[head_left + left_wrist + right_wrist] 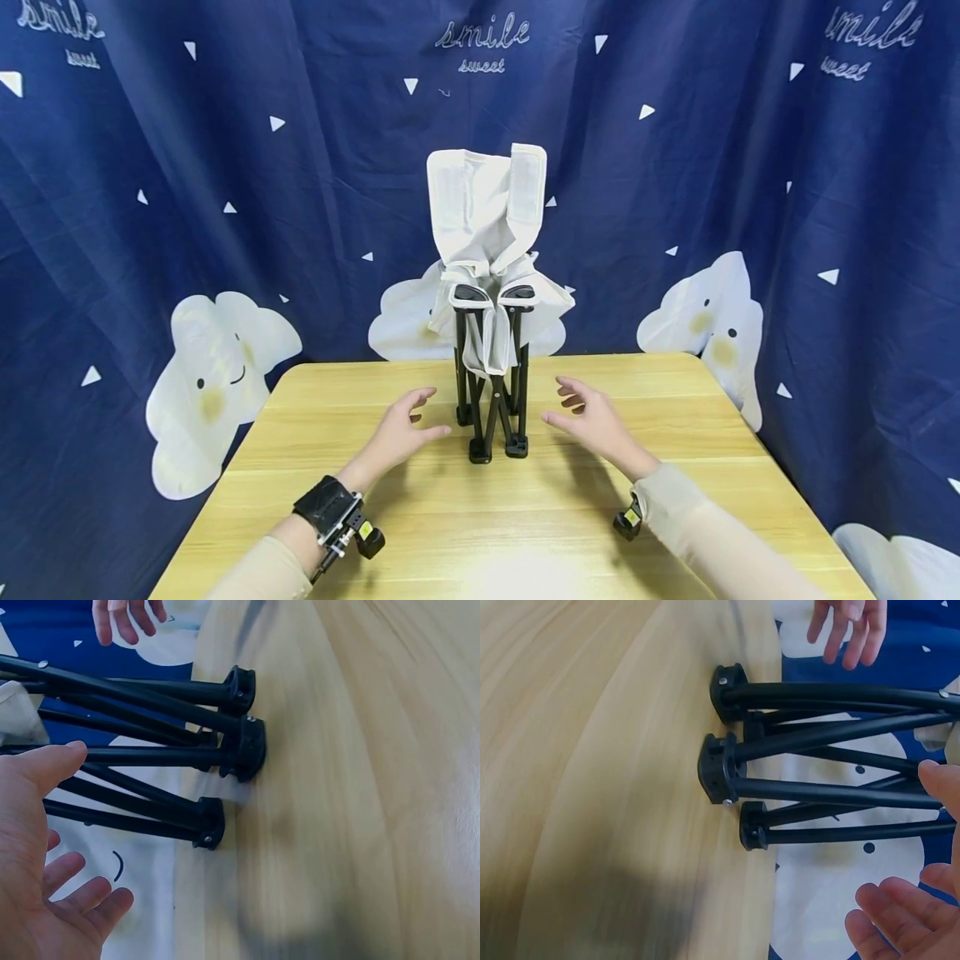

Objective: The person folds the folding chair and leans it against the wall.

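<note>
A small folding chair with white fabric and black tube legs stands folded and upright near the middle of the table. Its crossed legs end in black plastic feet on the wood. To the left of the legs is my left hand, fingers spread and slightly bent, holding nothing. My right hand mirrors it on the other side, thumb and fingers apart, also holding nothing. Both palms face the chair, with gaps between the hands and the legs in the head view.
The light wood table spreads under the chair and both arms. Behind it hangs a dark blue curtain printed with white clouds and triangles. Wrist cameras are strapped on the left wrist and right wrist.
</note>
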Tool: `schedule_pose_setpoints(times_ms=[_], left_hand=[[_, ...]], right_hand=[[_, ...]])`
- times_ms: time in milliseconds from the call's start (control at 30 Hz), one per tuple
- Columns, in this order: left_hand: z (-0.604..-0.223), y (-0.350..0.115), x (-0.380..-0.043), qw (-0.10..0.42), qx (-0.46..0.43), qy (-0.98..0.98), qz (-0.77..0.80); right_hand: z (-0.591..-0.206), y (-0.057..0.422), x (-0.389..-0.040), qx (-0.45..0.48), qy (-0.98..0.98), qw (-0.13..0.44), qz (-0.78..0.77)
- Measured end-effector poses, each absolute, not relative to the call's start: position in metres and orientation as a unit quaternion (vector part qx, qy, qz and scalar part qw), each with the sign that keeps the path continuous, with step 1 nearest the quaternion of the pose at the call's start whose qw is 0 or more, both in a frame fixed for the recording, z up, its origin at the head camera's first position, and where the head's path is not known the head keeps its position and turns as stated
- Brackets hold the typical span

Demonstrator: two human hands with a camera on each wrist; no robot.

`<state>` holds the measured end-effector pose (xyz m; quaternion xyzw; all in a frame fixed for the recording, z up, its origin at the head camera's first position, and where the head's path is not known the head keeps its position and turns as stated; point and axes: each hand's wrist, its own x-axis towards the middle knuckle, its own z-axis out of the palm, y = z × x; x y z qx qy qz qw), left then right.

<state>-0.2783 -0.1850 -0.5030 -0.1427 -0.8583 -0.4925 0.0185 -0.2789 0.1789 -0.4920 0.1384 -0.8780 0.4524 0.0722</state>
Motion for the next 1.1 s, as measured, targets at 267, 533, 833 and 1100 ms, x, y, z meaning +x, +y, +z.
schedule_pose_setpoints(times_ms=[267, 533, 833, 1100], left_hand=[[-0.511, -0.173, -0.279, 0.015, -0.148, -0.855, -0.497], [-0.515, -0.161, -0.279, 0.01, -0.161, -0.852, -0.497], [-0.519, -0.152, -0.28, 0.013, -0.161, -0.854, -0.495], [-0.525, -0.145, -0.281, 0.003, -0.151, -0.86, -0.487]], right_hand=[[-0.499, 0.168, -0.278, 0.135, -0.874, 0.062, 0.463], [-0.509, 0.158, -0.28, 0.129, -0.874, 0.052, 0.465], [-0.514, 0.147, -0.282, 0.12, -0.866, 0.048, 0.483], [-0.524, 0.142, -0.287, 0.119, -0.867, 0.048, 0.481]])
